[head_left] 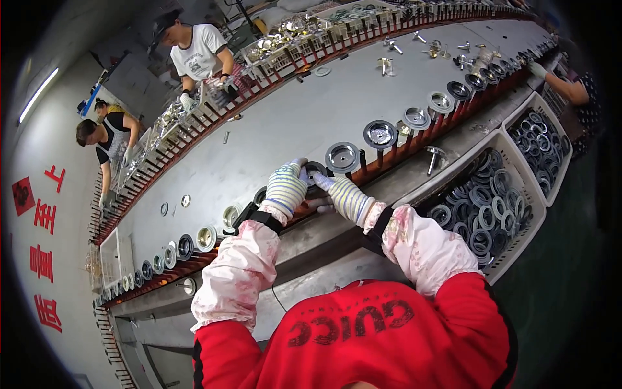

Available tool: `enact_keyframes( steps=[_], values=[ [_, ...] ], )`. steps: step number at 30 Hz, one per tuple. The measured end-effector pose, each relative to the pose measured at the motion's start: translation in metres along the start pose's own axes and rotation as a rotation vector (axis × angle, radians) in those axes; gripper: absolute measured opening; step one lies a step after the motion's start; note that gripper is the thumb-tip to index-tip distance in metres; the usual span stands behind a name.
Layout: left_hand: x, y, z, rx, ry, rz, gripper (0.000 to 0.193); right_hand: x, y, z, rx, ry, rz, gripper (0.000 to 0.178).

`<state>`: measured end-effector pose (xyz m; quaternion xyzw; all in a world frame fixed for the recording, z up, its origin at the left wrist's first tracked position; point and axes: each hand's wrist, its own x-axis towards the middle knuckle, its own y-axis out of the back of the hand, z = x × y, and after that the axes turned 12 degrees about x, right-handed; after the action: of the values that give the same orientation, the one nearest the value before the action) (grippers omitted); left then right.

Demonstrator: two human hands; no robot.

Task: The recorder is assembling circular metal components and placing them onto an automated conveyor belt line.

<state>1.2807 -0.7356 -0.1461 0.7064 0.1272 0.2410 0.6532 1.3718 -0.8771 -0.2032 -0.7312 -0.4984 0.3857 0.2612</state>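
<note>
Gripped from both sides: a dark rimmed disc (316,166) at the conveyor's pegged edge

Farthest left, a silvery rimmed disc (206,238) is carried in the row, apart from the hands. Next, the left hand (288,188), in a striped glove, is closed on the dark disc's left side. The disc itself lies between both hands, above the peg row — whether it is seated on a peg cannot be told behind the fingers. From the right, it is pinched by the right hand (350,198), thumb over the top, fingers apparently tucked beneath. Pressure is best shared evenly and the rim kept level — a one-sided push would likely tilt it. Just beyond the right hand, a grey rimmed disc (342,157) should be kept clear of the knuckles. Farther right, grey rings (483,220) are heaped in a white crate (518,245).
</note>
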Motion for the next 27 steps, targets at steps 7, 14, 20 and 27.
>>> enact_keyframes(
  steps=[7, 14, 20, 27],
  values=[
    [-0.019, 0.014, -0.031, 0.037, 0.170, -0.012, 0.029, 0.032, -0.037, 0.031, -0.022, 0.033, 0.023, 0.041],
    [-0.026, 0.042, -0.081, 0.080, 0.204, -0.207, 0.043, 0.032, -0.076, 0.067, -0.036, -0.045, -0.036, 0.035],
    [-0.011, 0.007, -0.115, 0.207, 0.476, -0.446, 0.058, 0.052, -0.109, 0.104, -0.022, -0.004, -0.101, 0.028],
    [-0.042, 0.031, -0.151, 0.138, 0.603, -0.343, 0.064, 0.079, -0.142, 0.135, -0.209, 0.052, -0.103, 0.036]
  ],
)
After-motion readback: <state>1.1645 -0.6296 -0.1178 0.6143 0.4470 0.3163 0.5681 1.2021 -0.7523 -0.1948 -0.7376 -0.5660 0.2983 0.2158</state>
